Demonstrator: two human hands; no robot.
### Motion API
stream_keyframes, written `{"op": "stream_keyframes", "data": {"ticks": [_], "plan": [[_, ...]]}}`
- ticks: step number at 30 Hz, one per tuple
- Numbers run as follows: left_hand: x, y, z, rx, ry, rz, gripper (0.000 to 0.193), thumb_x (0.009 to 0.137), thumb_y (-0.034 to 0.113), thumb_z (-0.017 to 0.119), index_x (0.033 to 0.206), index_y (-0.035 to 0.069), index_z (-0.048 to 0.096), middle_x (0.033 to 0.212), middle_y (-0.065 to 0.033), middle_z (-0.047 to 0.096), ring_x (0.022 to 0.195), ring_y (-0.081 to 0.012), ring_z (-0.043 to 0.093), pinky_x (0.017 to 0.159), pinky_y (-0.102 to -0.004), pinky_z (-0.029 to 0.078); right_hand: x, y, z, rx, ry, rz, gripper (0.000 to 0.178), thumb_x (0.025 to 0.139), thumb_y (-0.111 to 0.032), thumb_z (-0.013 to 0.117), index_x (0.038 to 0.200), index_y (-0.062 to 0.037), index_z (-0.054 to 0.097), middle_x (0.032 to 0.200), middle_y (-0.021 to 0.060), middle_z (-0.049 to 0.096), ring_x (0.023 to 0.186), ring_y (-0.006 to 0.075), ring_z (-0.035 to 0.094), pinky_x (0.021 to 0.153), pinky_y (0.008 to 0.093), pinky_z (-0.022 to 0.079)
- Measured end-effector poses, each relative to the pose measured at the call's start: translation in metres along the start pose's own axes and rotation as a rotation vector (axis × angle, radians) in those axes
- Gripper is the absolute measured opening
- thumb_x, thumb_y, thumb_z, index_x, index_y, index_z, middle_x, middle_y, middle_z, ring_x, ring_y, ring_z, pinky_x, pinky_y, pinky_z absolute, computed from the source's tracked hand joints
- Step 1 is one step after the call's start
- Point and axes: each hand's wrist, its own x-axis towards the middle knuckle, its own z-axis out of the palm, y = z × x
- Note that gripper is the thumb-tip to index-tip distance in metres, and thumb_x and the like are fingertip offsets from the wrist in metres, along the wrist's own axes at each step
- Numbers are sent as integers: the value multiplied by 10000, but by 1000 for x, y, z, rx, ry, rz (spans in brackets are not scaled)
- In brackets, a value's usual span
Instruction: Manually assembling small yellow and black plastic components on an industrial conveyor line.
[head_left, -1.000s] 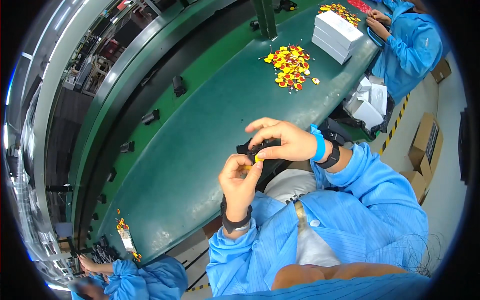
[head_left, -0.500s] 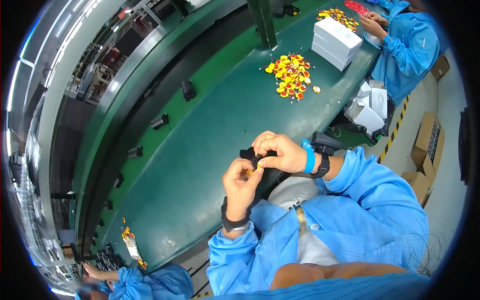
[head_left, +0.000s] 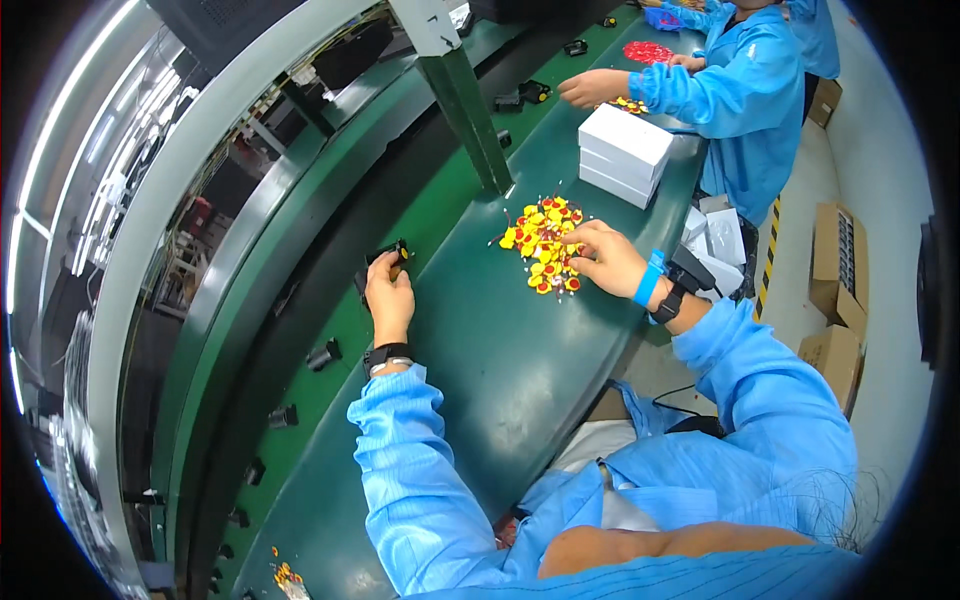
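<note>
My left hand (head_left: pixel 390 300) is stretched out over the green conveyor belt, its fingers around a small black housing (head_left: pixel 398 250) with a yellow spot at its end. Part of that housing is hidden behind the fingers. My right hand (head_left: pixel 612 262) is at the right side of a pile of small yellow and red parts (head_left: pixel 540 240) with thin wires. Its thumb and fingers are apart and curved, with the fingertips at the pile's edge. The pile lies on the green table (head_left: pixel 480 350).
Stacked white boxes (head_left: pixel 625 150) stand beyond the pile. More black housings (head_left: pixel 323 355) sit along the belt (head_left: pixel 345 320). A green post (head_left: pixel 465 125) rises at the table's far edge. A co-worker in blue (head_left: pixel 740 110) works at the far right. Open cartons (head_left: pixel 838 270) stand on the floor.
My hands were together near my body, holding a black item with a yellow bit. They have separated: the left went to the belt, the right to the yellow and red pile.
</note>
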Motion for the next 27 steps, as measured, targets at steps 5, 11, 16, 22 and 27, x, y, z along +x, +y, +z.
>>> {"op": "stream_keyframes", "data": {"ticks": [5, 11, 16, 22, 27], "plan": [[23, -30, 25, 43, -152, -89, 582, 760, -38, 537, 1329, 59, 454, 1450, -231, 288, 1332, -355, 318, 1083, -378, 294, 57, 0, 12, -373, -19, -243, 311, 775, -135, 637, 1086, -146, 643, 1213, 133, 518, 1114, 331, 481, 916, 411, 414], [-8, -6, -4, 137, 11, -40, 402, 774, -24, 551, 1171, 40, 569, 1329, -207, 445, 1188, -354, 479, 965, -379, 427, 119, -6, 45, -793, -255, -281, 281, 720, -163, 675, 1000, -174, 689, 1296, 103, 472, 1186, 305, 428, 895, 520, 373], [-60, 33, -35, -30, -88, -12, 220, 788, -17, 594, 1005, 5, 625, 1146, -153, 584, 863, -238, 631, 711, -306, 533, 129, 3, 43, -732, -252, -291, 234, 683, -158, 684, 908, -93, 694, 1101, 84, 575, 1150, 287, 447, 849, 509, 366], [-118, 66, -47, -237, -152, -174, 161, 817, 29, 600, 966, 1, 653, 996, -102, 647, 802, -162, 633, 697, -276, 505, 110, -3, 37, -465, 97, -501, 101, 743, -148, 655, 809, -72, 672, 860, 37, 637, 928, 199, 565, 765, 381, 422], [-149, 117, -46, -651, -149, -369, 185, 878, 89, 618, 1023, -25, 628, 920, -74, 661, 780, -142, 641, 656, -230, 493, 51, -74, 32, 815, -461, 149, 129, 906, -180, 587, 843, -67, 577, 699, -5, 590, 619, 68, 550, 558, 208, 437]]}}
